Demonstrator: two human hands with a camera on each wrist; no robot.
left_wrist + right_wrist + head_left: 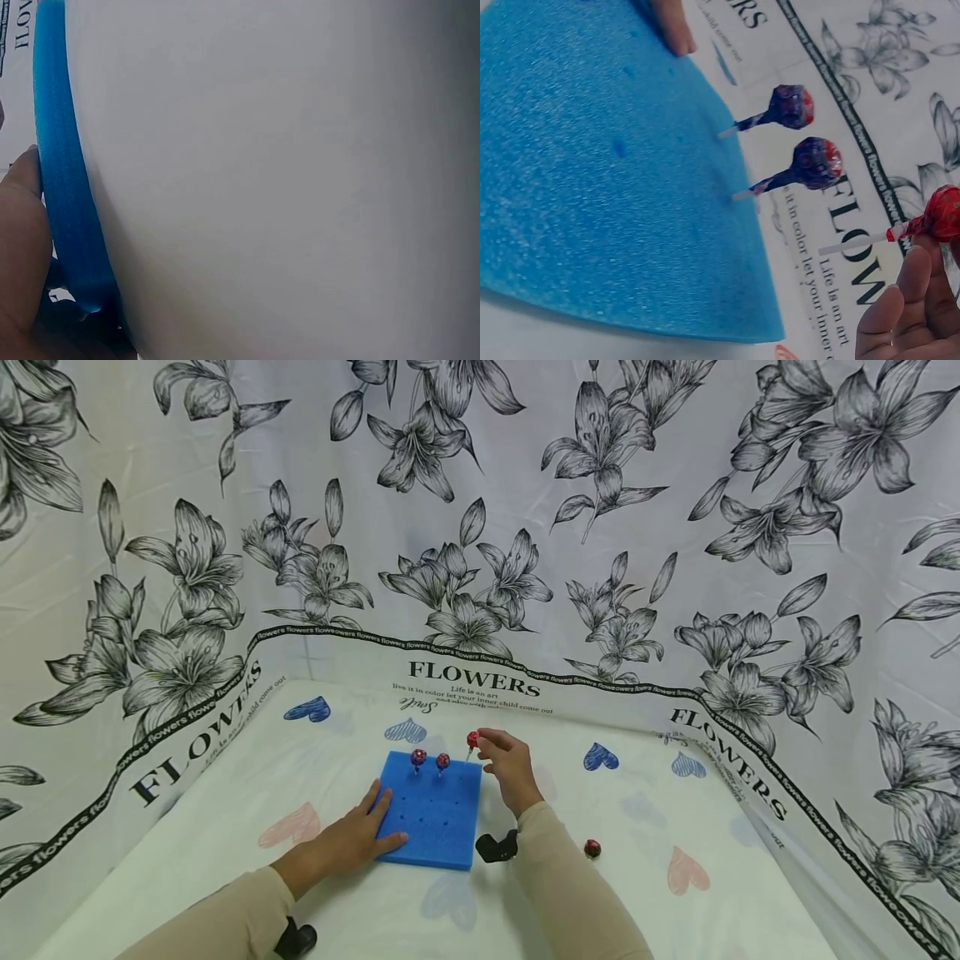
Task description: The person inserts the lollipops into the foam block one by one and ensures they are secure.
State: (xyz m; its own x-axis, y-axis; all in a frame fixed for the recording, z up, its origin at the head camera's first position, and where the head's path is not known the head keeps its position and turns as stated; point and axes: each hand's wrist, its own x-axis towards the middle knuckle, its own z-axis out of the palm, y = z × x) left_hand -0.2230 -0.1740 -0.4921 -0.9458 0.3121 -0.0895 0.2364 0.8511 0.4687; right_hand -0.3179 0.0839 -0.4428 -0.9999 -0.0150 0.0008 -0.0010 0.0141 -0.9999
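Observation:
My right hand (513,772) pinches a red-wrapped lollipop (472,740) by its head, just over the far right corner of a blue foam board (435,843). In the right wrist view its white stick (855,244) points at the board, with the tip apart from it. Two darker lollipops, one at the left (418,758) and one beside it (443,762), stand upright in the board's far row. My left hand (348,843) rests on the board's left edge, fingers spread and thumb on top. Several small holes dot the board's surface.
Another wrapped lollipop (592,848) lies on the heart-patterned white cloth (540,893), right of my right forearm. A flower-printed curtain (480,585) hangs behind and around the table. Black straps with camera mounts sit at both wrists.

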